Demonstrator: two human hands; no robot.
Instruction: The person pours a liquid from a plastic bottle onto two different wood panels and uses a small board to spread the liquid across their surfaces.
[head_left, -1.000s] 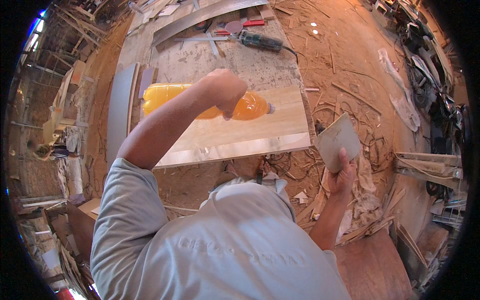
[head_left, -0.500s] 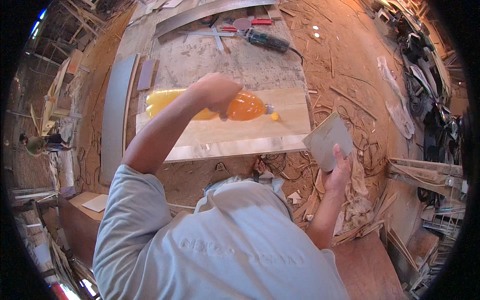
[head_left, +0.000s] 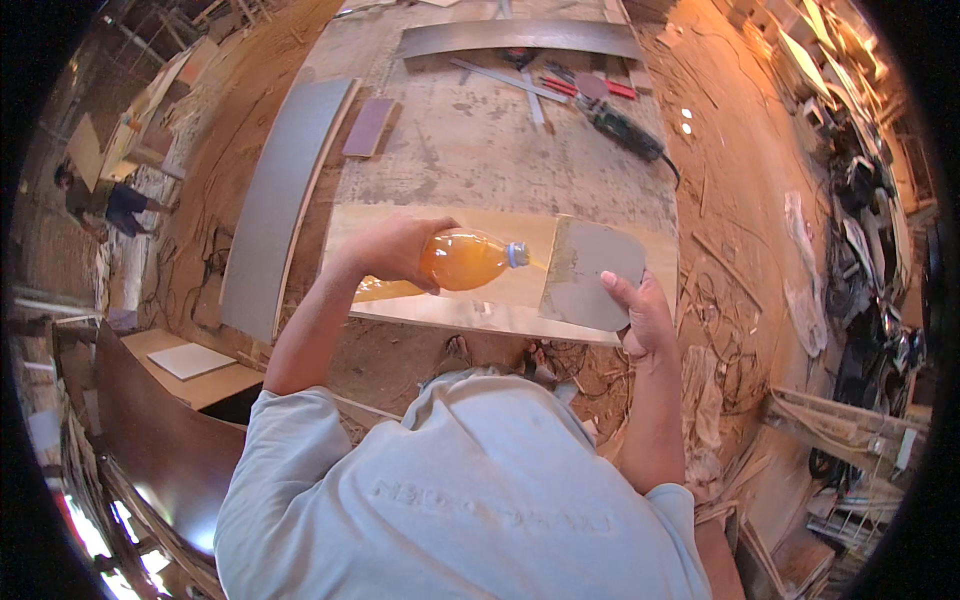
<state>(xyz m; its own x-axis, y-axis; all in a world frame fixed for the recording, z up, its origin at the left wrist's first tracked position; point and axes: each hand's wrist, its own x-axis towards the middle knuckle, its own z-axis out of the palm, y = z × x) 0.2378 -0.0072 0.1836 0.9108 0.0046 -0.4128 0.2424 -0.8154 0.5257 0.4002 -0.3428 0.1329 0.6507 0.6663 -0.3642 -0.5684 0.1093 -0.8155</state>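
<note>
My left hand (head_left: pixel 400 248) is wrapped round a clear plastic bottle (head_left: pixel 468 260) of orange-yellow liquid. The bottle lies tipped over a pale wooden board (head_left: pixel 515 228), its neck pointing right. From the mouth runs a thin yellow stream (head_left: pixel 538 265). My right hand (head_left: pixel 645 310) grips a flat grey spreader (head_left: pixel 598 280), thumb on top and fingers underneath. Yellowish residue coats the spreader's left edge, just right of the bottle's mouth. Whether that edge touches the board I cannot tell.
Beyond the board on the worktable (head_left: pixel 440 150) lie an angle grinder (head_left: pixel 625 130) with its cord, a long metal strip (head_left: pixel 520 40) and a small purplish block (head_left: pixel 370 127). A grey panel (head_left: pixel 285 190) leans along the left side. A person (head_left: pixel 115 205) is at far left.
The spreader has come left from beyond the board's right end to over the board, beside the bottle's mouth. A yellow blob at the mouth is now a thin stream. My view has shifted.
</note>
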